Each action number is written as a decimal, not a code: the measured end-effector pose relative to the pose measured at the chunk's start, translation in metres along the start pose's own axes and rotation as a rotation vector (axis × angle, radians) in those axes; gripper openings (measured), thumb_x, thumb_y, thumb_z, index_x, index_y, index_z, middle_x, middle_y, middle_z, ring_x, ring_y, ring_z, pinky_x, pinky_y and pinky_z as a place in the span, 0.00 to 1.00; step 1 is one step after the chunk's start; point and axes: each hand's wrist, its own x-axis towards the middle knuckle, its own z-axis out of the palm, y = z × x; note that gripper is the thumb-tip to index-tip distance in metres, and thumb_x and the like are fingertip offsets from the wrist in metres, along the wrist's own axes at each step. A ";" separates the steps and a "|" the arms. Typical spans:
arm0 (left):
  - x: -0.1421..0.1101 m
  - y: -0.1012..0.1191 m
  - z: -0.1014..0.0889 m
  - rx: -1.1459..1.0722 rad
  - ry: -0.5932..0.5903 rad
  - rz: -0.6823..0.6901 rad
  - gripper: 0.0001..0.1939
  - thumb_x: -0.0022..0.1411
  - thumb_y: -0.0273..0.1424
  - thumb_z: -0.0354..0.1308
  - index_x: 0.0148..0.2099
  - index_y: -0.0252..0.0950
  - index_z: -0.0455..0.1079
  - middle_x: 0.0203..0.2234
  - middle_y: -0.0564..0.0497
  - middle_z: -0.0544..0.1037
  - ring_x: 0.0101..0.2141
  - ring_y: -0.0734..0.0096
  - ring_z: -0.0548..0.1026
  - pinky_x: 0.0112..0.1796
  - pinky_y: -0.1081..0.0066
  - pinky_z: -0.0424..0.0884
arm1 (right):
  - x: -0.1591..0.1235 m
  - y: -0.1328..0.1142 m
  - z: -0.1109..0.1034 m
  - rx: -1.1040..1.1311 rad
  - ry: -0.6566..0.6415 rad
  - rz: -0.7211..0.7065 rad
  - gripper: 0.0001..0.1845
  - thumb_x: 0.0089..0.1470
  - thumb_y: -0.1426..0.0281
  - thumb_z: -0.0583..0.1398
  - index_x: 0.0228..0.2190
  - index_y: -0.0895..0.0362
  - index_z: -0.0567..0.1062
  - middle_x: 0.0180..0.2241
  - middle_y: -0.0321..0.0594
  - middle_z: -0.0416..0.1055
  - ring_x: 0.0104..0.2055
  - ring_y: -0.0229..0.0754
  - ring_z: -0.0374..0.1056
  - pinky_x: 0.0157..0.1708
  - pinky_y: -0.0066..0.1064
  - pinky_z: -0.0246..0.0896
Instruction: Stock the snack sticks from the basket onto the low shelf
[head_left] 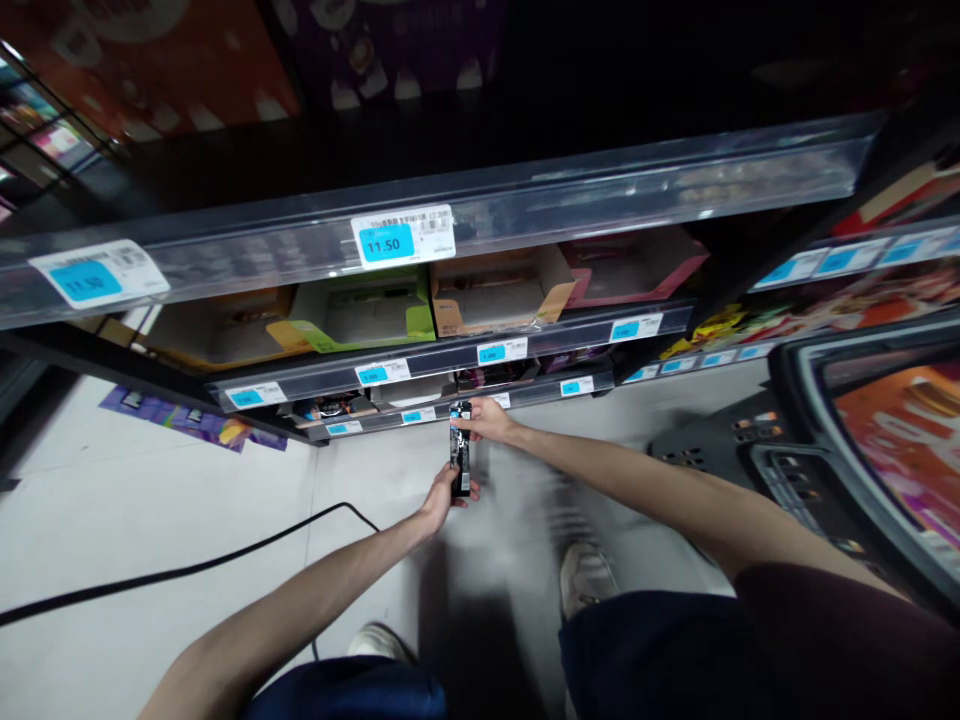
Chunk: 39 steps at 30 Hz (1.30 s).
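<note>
A narrow dark packet (pixel 460 450) with a blue and white print is held upright between both hands, just in front of the lowest shelf (pixel 420 413). My left hand (pixel 440 500) grips its lower end with curled fingers. Its upper end is pinched by my right hand (pixel 487 417) close to the shelf's price rail. Both arms reach forward and down from a crouch.
Shelves above carry open display cartons, green (pixel 360 315), tan (pixel 495 292) and pink (pixel 637 265), behind rails with blue price tags. A black cable (pixel 187 570) crosses the grey floor at left. A shopping cart (pixel 862 440) with orange packs stands at right. My shoes (pixel 585 575) rest below.
</note>
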 end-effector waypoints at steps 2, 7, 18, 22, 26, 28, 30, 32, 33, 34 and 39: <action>0.000 -0.001 0.000 0.000 0.004 -0.004 0.16 0.64 0.43 0.45 0.45 0.35 0.59 0.29 0.46 0.78 0.28 0.66 0.76 0.28 0.71 0.63 | -0.001 -0.002 0.000 -0.004 0.003 0.008 0.23 0.38 0.64 0.75 0.30 0.60 0.71 0.19 0.34 0.72 0.15 0.34 0.66 0.12 0.22 0.61; 0.001 -0.004 -0.002 0.011 0.003 -0.021 0.19 0.65 0.46 0.43 0.45 0.35 0.59 0.29 0.46 0.78 0.28 0.66 0.76 0.28 0.71 0.64 | -0.002 -0.004 0.000 -0.021 0.008 0.002 0.24 0.36 0.63 0.75 0.28 0.60 0.70 0.18 0.35 0.72 0.15 0.35 0.66 0.12 0.22 0.60; 0.005 -0.001 -0.005 0.080 0.045 0.019 0.26 0.61 0.54 0.48 0.44 0.35 0.61 0.29 0.48 0.78 0.27 0.67 0.76 0.28 0.71 0.64 | -0.003 0.001 0.001 0.055 -0.016 0.045 0.32 0.30 0.68 0.77 0.34 0.57 0.65 0.24 0.30 0.73 0.15 0.30 0.63 0.11 0.21 0.60; 0.009 0.004 -0.013 0.166 0.099 0.095 0.27 0.58 0.56 0.52 0.41 0.35 0.64 0.27 0.49 0.76 0.24 0.71 0.73 0.27 0.72 0.63 | -0.008 -0.001 0.004 0.019 -0.025 0.159 0.33 0.31 0.72 0.76 0.35 0.56 0.63 0.24 0.29 0.72 0.19 0.32 0.66 0.15 0.21 0.65; 0.015 0.010 -0.024 0.231 0.160 0.176 0.24 0.57 0.54 0.55 0.38 0.35 0.66 0.26 0.50 0.75 0.25 0.72 0.71 0.26 0.72 0.62 | -0.013 -0.003 0.011 0.027 0.031 0.257 0.23 0.38 0.72 0.74 0.31 0.58 0.66 0.23 0.33 0.72 0.22 0.34 0.68 0.20 0.23 0.70; 0.019 0.012 -0.030 0.268 0.176 0.200 0.23 0.57 0.52 0.56 0.38 0.35 0.67 0.26 0.50 0.75 0.25 0.72 0.70 0.26 0.73 0.62 | -0.016 -0.003 0.015 0.089 0.075 0.297 0.20 0.41 0.72 0.73 0.32 0.58 0.67 0.23 0.33 0.72 0.24 0.35 0.70 0.23 0.25 0.72; 0.023 0.013 -0.035 0.300 0.181 0.227 0.22 0.57 0.51 0.57 0.39 0.35 0.68 0.27 0.51 0.75 0.26 0.71 0.70 0.27 0.73 0.62 | -0.020 -0.006 0.017 0.128 0.060 0.308 0.17 0.44 0.74 0.71 0.32 0.59 0.69 0.25 0.35 0.73 0.26 0.36 0.71 0.25 0.26 0.73; 0.025 0.014 -0.040 0.341 0.172 0.260 0.21 0.56 0.50 0.59 0.38 0.35 0.70 0.27 0.51 0.75 0.27 0.71 0.70 0.27 0.73 0.62 | -0.024 -0.009 0.018 0.128 0.010 0.292 0.13 0.46 0.77 0.69 0.31 0.60 0.70 0.26 0.36 0.74 0.28 0.36 0.72 0.27 0.25 0.73; 0.026 0.015 -0.042 0.361 0.166 0.270 0.21 0.55 0.50 0.60 0.38 0.35 0.70 0.28 0.51 0.75 0.28 0.70 0.70 0.28 0.72 0.62 | -0.026 -0.011 0.018 0.126 -0.007 0.281 0.12 0.46 0.78 0.69 0.30 0.60 0.71 0.26 0.36 0.74 0.29 0.36 0.72 0.27 0.25 0.72; 0.026 0.015 -0.043 0.380 0.159 0.273 0.21 0.55 0.50 0.60 0.37 0.35 0.70 0.28 0.50 0.75 0.28 0.70 0.70 0.28 0.72 0.62 | -0.027 -0.012 0.018 0.128 -0.010 0.267 0.12 0.45 0.79 0.68 0.30 0.60 0.71 0.26 0.36 0.74 0.28 0.36 0.72 0.28 0.25 0.72; 0.027 0.023 -0.040 0.346 0.149 0.248 0.24 0.56 0.53 0.58 0.39 0.35 0.71 0.29 0.49 0.76 0.30 0.68 0.73 0.32 0.71 0.66 | -0.026 -0.017 0.021 0.115 0.016 0.253 0.11 0.45 0.79 0.69 0.28 0.60 0.71 0.23 0.35 0.73 0.25 0.35 0.71 0.28 0.25 0.72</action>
